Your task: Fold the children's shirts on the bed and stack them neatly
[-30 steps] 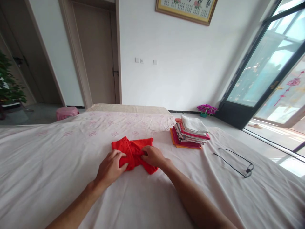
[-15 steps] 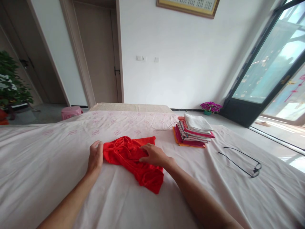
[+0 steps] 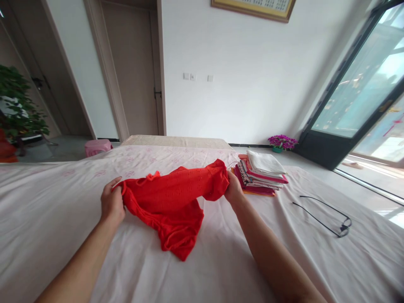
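Observation:
A red garment [image 3: 176,189] with small eyelet-like dots is stretched between my two hands above the bed. Its lower part hangs down in folds onto the sheet. Closed on its left end is my left hand [image 3: 112,202], near a thin red tie or trim. My right hand [image 3: 232,187] grips the opposite end, its fingertips partly hidden behind the bunched fabric. Whether the garment is a top or shorts I cannot tell.
A stack of folded clothes [image 3: 261,174], white on top, stands right of my right hand. Black-framed glasses [image 3: 328,219] lie farther right on the pale bedsheet [image 3: 240,261]. Beyond the bed are a pink stool [image 3: 98,147] and magenta flowers [image 3: 282,142].
The red garment was a compact folded bundle, then was opened out, and is now lifted and spread between my hands. My left hand moved left, my right hand right.

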`<state>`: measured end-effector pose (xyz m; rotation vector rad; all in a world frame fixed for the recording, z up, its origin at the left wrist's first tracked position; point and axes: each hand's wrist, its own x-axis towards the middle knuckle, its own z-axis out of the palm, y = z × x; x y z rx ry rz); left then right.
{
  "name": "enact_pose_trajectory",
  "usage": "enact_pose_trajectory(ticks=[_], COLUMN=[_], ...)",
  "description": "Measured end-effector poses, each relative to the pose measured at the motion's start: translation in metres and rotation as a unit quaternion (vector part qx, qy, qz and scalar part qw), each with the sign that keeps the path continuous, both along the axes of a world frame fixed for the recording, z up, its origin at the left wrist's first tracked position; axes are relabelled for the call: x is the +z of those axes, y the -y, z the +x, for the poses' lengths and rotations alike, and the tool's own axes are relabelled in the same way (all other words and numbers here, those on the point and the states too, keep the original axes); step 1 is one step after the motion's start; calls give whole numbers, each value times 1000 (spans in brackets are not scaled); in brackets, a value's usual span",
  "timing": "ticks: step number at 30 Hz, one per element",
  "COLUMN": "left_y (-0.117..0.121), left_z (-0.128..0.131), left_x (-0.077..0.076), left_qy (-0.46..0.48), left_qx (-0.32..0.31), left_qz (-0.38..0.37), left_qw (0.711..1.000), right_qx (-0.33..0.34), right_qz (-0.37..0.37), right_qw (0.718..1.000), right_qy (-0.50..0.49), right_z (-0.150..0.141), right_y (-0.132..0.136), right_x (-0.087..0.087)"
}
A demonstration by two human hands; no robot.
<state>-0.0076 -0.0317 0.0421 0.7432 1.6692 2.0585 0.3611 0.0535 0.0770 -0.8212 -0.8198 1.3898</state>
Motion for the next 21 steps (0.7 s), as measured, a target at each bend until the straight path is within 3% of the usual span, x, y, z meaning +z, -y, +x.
enact_pose_trajectory(ticks=[3, 6, 9, 11, 13, 14, 17, 19, 21], left_y=[7, 13, 18, 21, 21, 19, 5, -9, -23], left_z=[11, 36, 61, 70, 71, 68, 48, 25, -6], left_x=[0, -4, -10, -14, -16, -16, -8, 10, 42], left_qy=[-227, -452, -551, -568, -547, -518, -364, -252, -177], left_qx=[-15, -131, -222, -233, -225, -213, -131, -57, 7], left_qz=[-71, -111, -151, -166, -179, -188, -174, -104, -12], left_qw=[971, 875, 790, 772, 786, 807, 905, 960, 984], right_qx=[33, 120, 180, 173, 150, 135, 74, 41, 29], right_qz=[-101, -137, -104, -92, -99, -103, -94, -82, -70], right_qw=[992, 979, 974, 976, 977, 977, 978, 976, 971], right_qy=[66, 97, 94, 94, 113, 127, 169, 197, 227], right_z=[1, -4, -5, -3, 0, 2, 5, 4, 3], right_y=[1, 7, 9, 8, 7, 6, 6, 7, 10], right_x=[-18, -30, -30, -29, -32, -34, -42, -43, -42])
